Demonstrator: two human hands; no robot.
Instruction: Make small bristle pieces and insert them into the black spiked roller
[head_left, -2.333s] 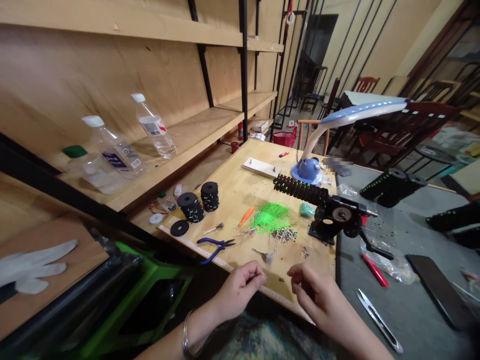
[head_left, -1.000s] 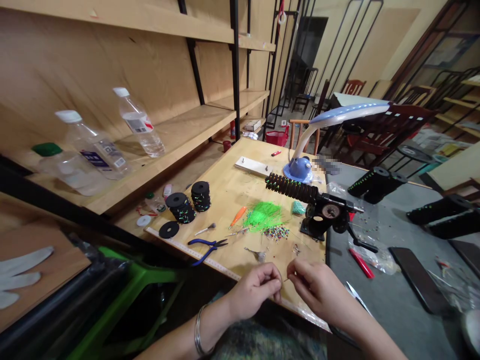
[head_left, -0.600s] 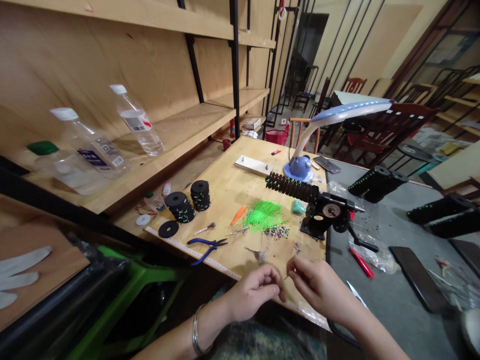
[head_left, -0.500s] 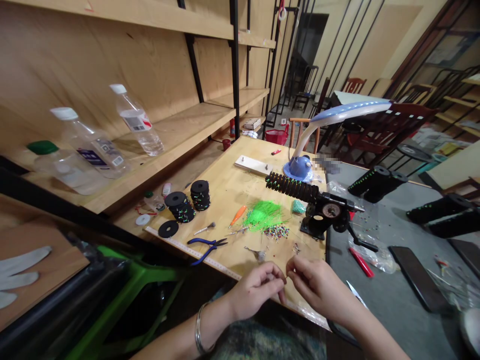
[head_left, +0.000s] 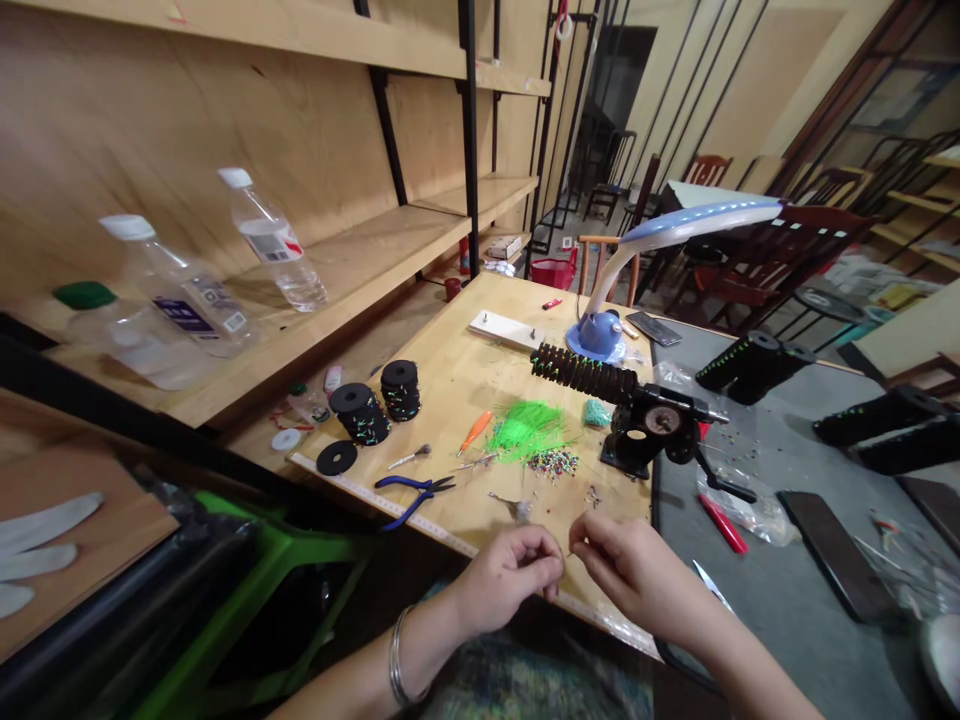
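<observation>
Over the table's front edge, my left hand [head_left: 517, 572] has its fingers curled and pinched together. My right hand [head_left: 616, 560] pinches beside it, a small gap between the two. Whatever they hold is too small to make out. Just beyond lies a small tool with a grey tuft [head_left: 519, 510]. Behind that are a heap of tiny coloured beads [head_left: 553, 463] and a pile of bright green strands [head_left: 529, 428]. Blue-handled pliers [head_left: 412, 497] lie to the left, near an orange pointed tool [head_left: 475, 432]. A black hand-cranked device [head_left: 652, 425] bears a ridged black roll [head_left: 585, 376].
Black spools [head_left: 360, 414] stand at the table's left. A blue desk lamp [head_left: 596, 334] is at the back. On the grey mat [head_left: 780, 470] to the right lie a red marker [head_left: 722, 524], a dark phone [head_left: 836, 552] and scissors [head_left: 711, 585]. Shelves [head_left: 360, 260] with bottles line the left.
My left hand has shifted slightly left, widening the gap between my hands. My right hand has barely moved. The things on the table lie as before.
</observation>
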